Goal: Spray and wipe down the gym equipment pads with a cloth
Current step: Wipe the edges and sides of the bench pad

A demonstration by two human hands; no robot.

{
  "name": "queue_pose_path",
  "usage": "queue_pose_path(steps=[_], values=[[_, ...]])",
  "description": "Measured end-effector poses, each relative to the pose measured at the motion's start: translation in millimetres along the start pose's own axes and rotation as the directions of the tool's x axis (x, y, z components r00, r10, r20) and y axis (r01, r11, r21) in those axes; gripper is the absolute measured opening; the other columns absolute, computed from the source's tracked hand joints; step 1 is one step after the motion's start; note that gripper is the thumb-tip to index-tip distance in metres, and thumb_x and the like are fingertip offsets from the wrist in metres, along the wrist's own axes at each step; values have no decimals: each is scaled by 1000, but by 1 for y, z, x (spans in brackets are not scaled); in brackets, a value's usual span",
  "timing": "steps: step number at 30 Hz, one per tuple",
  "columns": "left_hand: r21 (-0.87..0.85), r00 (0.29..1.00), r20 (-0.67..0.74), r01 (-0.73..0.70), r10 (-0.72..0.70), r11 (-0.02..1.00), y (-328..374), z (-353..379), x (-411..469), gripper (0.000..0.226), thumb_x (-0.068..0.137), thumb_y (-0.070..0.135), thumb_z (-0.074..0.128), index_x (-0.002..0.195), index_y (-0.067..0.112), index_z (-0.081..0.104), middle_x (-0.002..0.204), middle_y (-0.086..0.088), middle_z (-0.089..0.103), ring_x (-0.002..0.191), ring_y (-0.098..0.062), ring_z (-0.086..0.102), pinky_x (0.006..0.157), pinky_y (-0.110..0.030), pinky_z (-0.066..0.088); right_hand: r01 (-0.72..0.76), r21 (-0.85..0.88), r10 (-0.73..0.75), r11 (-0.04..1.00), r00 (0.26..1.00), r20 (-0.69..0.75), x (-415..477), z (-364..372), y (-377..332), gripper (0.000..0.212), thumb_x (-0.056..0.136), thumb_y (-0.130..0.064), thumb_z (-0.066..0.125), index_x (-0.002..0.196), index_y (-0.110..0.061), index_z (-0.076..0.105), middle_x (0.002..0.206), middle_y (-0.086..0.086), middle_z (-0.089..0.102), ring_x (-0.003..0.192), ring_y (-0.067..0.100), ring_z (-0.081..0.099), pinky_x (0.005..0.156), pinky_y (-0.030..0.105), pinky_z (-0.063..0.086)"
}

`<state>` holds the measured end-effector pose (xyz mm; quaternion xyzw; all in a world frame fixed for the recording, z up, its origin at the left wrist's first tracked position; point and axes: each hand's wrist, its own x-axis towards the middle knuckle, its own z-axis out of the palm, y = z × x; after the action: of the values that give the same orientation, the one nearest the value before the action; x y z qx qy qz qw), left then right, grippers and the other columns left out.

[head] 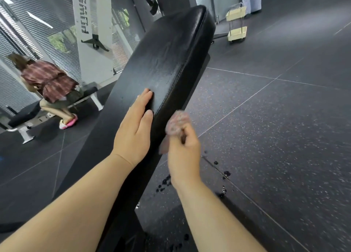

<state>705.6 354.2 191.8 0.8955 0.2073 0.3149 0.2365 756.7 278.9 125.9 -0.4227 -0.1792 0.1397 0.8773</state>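
The black pad [171, 58] runs lengthwise from low and near in the frame up and away to the right. Its rounded far end points toward a small cream cart [236, 24]. The left grip [133, 132] lies flat on the pad's top, with its fingers [147, 98] straight and pointing along that same axis. The right grip [183, 153] is curled round a bunched pinkish cloth [177, 121] (blurred) at the pad's right edge, just beside the left fingertips. Dark spots [165, 183] dot the floor [275, 128] below.
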Motion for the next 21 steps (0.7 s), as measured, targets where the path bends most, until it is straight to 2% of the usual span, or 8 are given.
queue_pose_path(steps=[3,6,9,10,12,15,18,21], values=[[-26,999,43,9,-8,1000,-2,-7,-3,41,96,35,30,131,56,28,150,31,25,142,13,17,122,-22,7,-68,-144,92,987,982,167,-22,-17,4,45,83,19,44,67,-22,50,68,-18,55,72,-1,51,76,14,40],[65,995,97,4,-10,998,-17,-17,-18,41,101,37,27,131,64,22,150,38,14,141,18,6,119,-18,-1,-100,-202,92,974,994,-51,31,-35,-22,33,88,4,47,70,-24,47,62,-18,50,59,2,43,62,25,36],[103,998,52,35,-41,994,-27,-17,-30,40,101,41,26,131,66,20,151,38,13,142,16,6,116,-16,-1,-81,-69,79,994,997,-27,88,-21,-61,10,91,-21,51,94,-31,52,91,-3,61,83,11,59,74,33,50],[104,999,37,32,-36,994,-26,-16,-30,40,99,42,25,131,65,21,152,36,15,142,15,8,117,-16,1,-88,-11,88,996,996,9,96,-14,-65,8,93,-26,50,100,-30,52,94,2,60,83,16,61,69,35,53],[98,999,31,24,-27,995,-26,-15,-29,40,98,42,25,132,63,22,153,32,17,143,14,10,118,-17,5,-141,37,140,989,990,27,92,-6,-58,12,103,-31,42,105,-22,50,74,7,49,57,18,49,46,26,44],[73,1000,12,2,-3,997,-29,-15,-29,39,98,41,26,130,64,24,148,38,17,142,15,12,120,-21,8,-235,57,235,970,972,22,54,-11,-23,16,104,-20,40,92,-21,51,72,13,46,61,24,44,50,24,39],[55,1000,-9,-3,3,998,-33,-14,-29,40,98,40,27,132,61,24,147,37,18,142,14,13,123,-29,10,-294,-151,312,944,943,115,-9,-16,11,26,95,-4,44,76,-21,51,73,4,47,67,19,43,63,28,40],[39,1000,18,14,-15,999,-33,-15,-28,40,99,40,26,131,63,23,149,35,18,144,12,11,122,-24,6,-173,-219,188,960,981,47,-30,-13,11,28,87,4,46,71,-19,45,64,-4,42,61,15,37,57,29,34]])
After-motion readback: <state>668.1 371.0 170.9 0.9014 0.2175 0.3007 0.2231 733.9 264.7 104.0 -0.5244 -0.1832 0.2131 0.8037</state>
